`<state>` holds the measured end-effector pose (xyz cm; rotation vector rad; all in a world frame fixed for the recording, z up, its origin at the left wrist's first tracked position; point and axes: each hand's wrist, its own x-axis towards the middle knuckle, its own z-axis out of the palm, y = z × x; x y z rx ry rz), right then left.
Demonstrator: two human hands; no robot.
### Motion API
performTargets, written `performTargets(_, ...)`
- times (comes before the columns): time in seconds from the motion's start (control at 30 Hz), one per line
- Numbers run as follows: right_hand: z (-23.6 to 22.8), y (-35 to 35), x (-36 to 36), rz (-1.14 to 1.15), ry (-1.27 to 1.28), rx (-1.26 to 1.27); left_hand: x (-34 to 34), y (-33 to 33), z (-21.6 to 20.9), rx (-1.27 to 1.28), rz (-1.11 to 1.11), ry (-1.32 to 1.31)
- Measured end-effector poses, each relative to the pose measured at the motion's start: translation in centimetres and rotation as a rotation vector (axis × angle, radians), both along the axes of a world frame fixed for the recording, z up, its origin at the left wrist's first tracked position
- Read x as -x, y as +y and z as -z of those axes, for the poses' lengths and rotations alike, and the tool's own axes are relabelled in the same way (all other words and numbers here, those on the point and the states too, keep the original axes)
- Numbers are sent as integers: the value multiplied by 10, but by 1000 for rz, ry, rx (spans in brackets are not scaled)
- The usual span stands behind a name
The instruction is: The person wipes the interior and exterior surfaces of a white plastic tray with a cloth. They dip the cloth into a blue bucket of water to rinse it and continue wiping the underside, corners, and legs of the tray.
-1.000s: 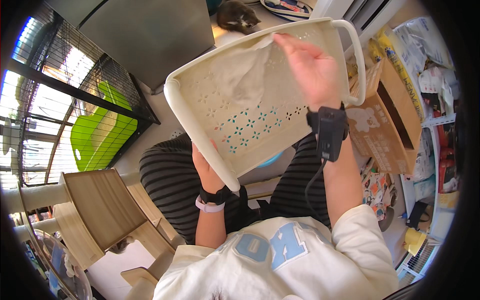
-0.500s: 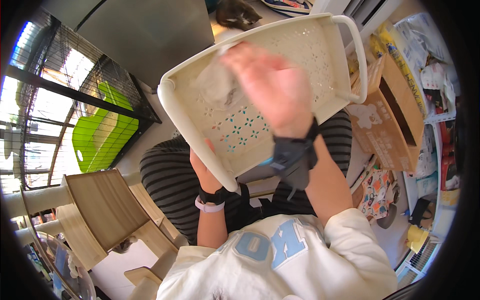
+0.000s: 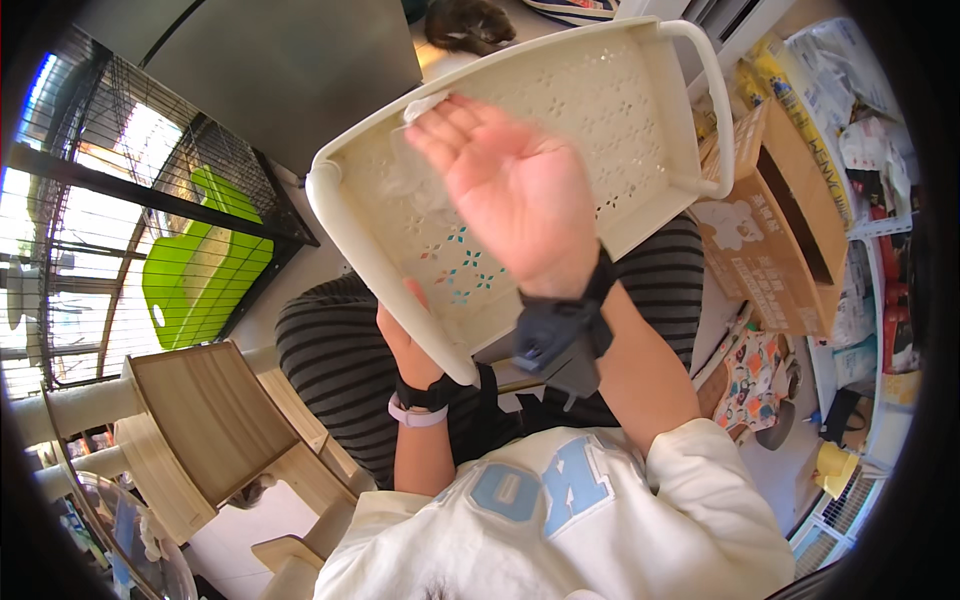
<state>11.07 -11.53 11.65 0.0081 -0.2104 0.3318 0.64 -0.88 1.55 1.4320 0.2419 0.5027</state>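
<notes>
A cream plastic basket (image 3: 560,110) with petal-shaped cut-outs in its floor lies tilted across my lap. My left hand (image 3: 400,325) grips its near left rim, the thumb inside and the other fingers hidden underneath. Over the basket, my right hand (image 3: 505,185) is turned palm up, fingers close together toward the far left wall. A white wipe (image 3: 425,103) shows at its fingertips; the rest of the wipe is behind the fingers. Blurred greyish-white matter, which I cannot make out, lies on the basket floor beside that hand.
A dark cat (image 3: 468,25) is beyond the basket's far rim. An open cardboard box (image 3: 765,235) stands at the right, near shelves of packages. To the left are a wire cage (image 3: 110,200) with a green tray (image 3: 205,265) and a wooden cat tree (image 3: 210,420).
My right hand has moved left and slightly nearer along the basket, with the wipe at its fingertips. My left hand keeps its grip on the rim.
</notes>
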Motion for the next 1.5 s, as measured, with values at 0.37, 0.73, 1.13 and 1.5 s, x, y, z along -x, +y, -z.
performTargets(0.37, 0, 31, -2, 40, -44, 104, -2, -12, -14, 241, -61, 63)
performTargets(0.73, 6, 17, 22, 9, -72, 135, -1, -13, -7, -10, -2, 82)
performTargets(1.13, 4, 25, 24, 5, -154, 196, 0, 4, 9, -74, 148, 24)
performTargets(1.5, 1, 17, 28, -21, -87, 129, -1, -4, -2, -51, 66, 38)
